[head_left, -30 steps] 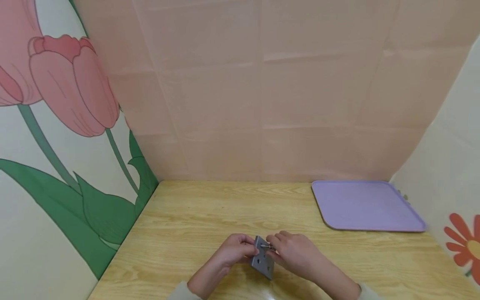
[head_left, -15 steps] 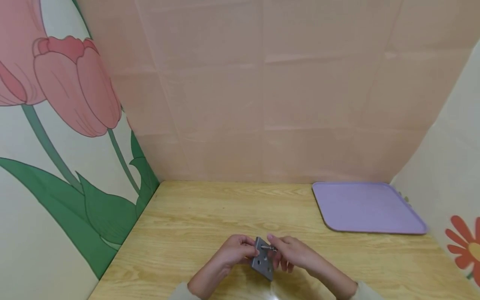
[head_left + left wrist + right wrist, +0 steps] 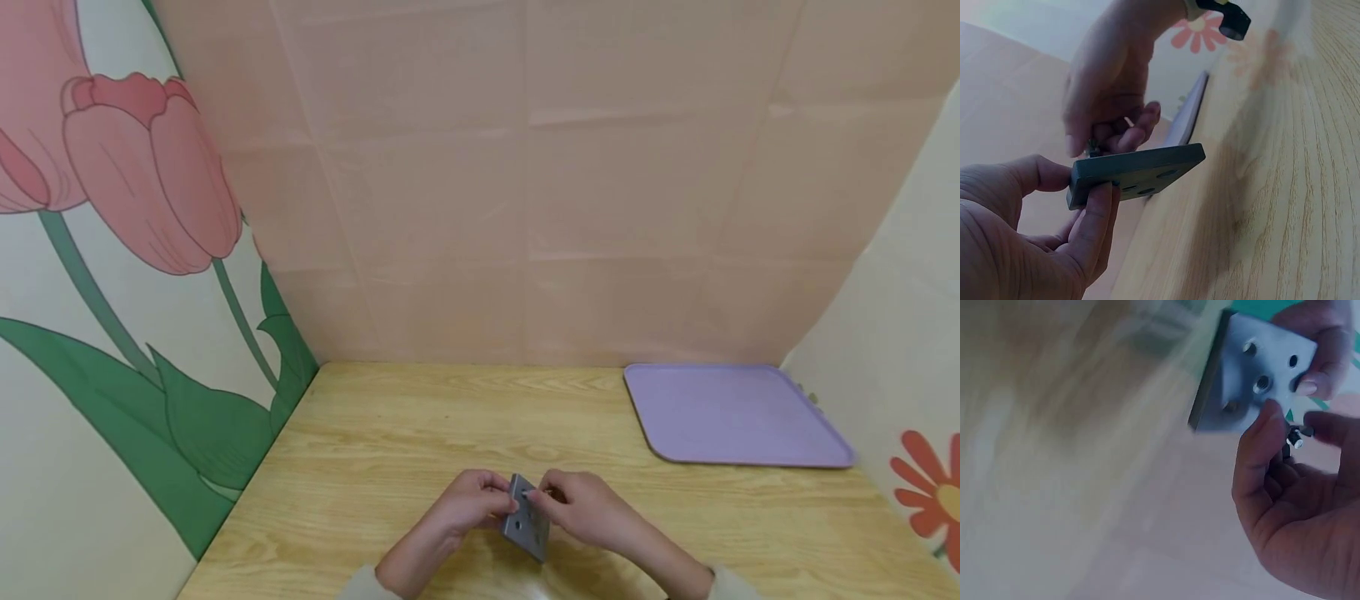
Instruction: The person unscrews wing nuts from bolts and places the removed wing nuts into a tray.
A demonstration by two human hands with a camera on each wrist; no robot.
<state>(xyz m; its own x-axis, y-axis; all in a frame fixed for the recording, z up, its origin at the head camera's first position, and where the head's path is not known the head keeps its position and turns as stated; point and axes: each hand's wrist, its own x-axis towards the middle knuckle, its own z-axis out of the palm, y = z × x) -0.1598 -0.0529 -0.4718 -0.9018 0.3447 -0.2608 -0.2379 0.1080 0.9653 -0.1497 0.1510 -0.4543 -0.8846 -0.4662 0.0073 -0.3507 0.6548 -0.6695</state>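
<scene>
A flat grey metal plate (image 3: 529, 532) with several round holes is held up tilted above the table. My left hand (image 3: 468, 500) grips its edge, thumb on one face and fingers on the other, as the left wrist view of the plate (image 3: 1138, 164) shows. A small metal bolt (image 3: 1297, 440) sticks out from the plate's face near its upper corner. Curled fingers of my right hand (image 3: 592, 506) close round the bolt's outer end and mostly cover it in the head view. How deep the bolt sits in its hole cannot be seen.
A light purple tray (image 3: 735, 417) lies at the back right of the wooden table (image 3: 420, 408). Behind the table hangs a pinkish covering (image 3: 450, 208). Flower-printed walls stand at the left and right.
My right hand's fingers opened away from the bolt half a second ago and are now curled round its outer end again. The left hand and plate have stayed in place.
</scene>
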